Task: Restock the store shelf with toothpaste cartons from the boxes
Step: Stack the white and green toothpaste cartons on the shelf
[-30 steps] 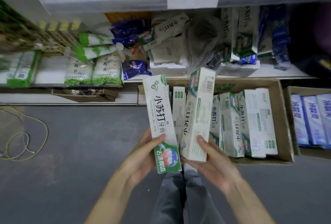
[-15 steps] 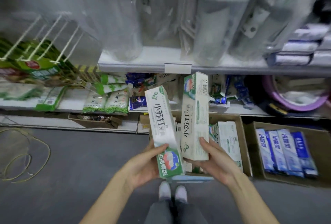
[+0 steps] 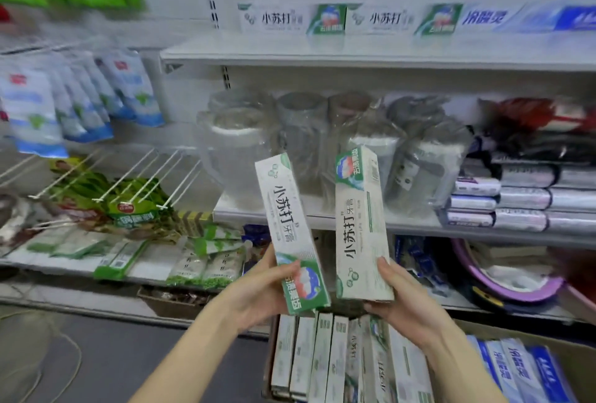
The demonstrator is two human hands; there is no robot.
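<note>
Two toothpaste cartons were raised in front of you, one in each hand. Your left hand point(image 3: 258, 293) gripped the left carton point(image 3: 290, 225) round its lower, green-printed end, thumb across the face and fingers behind. The carton stood with its top leaning left and its name reading downward. The right carton point(image 3: 359, 225) stood almost upright just beside it, apparently not touching, and turned the other way up, with the picture panel on top. Your right hand point(image 3: 403, 299) was clamped on its bottom end, thumb on the front edge. Holding each carton by one end left most of its length free, which I judge suited sliding them flat onto a shelf.

Directly below your hands stood the open cardboard box point(image 3: 266, 367), with more of the same green cartons point(image 3: 338, 364) packed on end in a row. To its right was a second box point(image 3: 561, 346) holding blue cartons point(image 3: 516, 367).

At far left, pale bags point(image 3: 80, 99) hung on wire pegs above green packets point(image 3: 129, 209). A loose cable point(image 3: 75, 360) lay on the grey floor point(image 3: 113, 370). The top shelf point(image 3: 354, 51) carried two matching cartons point(image 3: 292, 18) lying lengthwise with their faces out, then blue ones point(image 3: 522, 17), so I take that as the likely destination. On the middle shelf stood plastic-wrapped containers point(image 3: 245, 144), and a purple basin point(image 3: 503, 286) sat lower right.
</note>
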